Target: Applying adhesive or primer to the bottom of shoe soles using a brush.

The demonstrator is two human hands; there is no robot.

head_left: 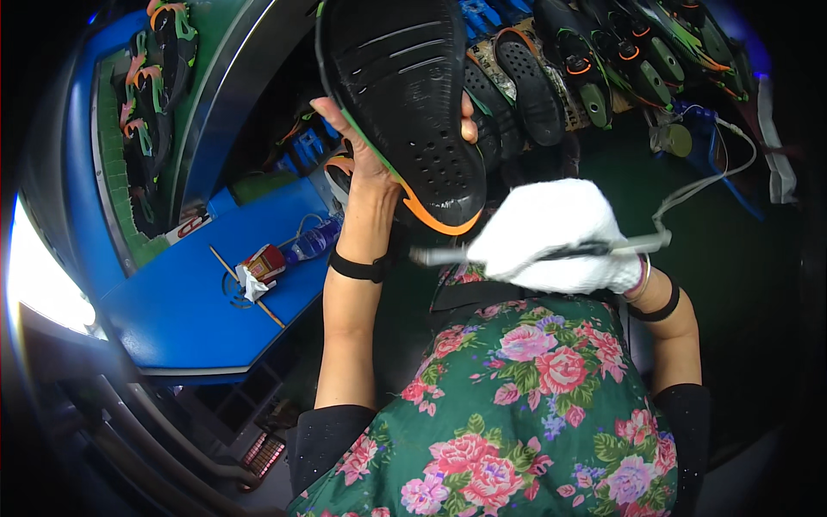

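My left hand (370,155) is bare and wrapped round a black shoe sole (401,95), lifted at the top middle. The sole has a green side edge and an orange rim at its lower end. Its face looks glossy and wet, with rows of small holes near that end. In a white glove, my right hand (551,228) is closed on a thin hose-fed brush (438,256). The brush's blurred tip points left, below the sole and apart from it. A pale hose (724,179) runs from its rear end toward the upper right.
Several black soles (530,86) and black shoes (637,52) stand at the back right. On the left blue table (181,319) are a red container (264,261), a stick and a plastic bottle (312,239). More shoes lie on a green belt (112,172) beyond.
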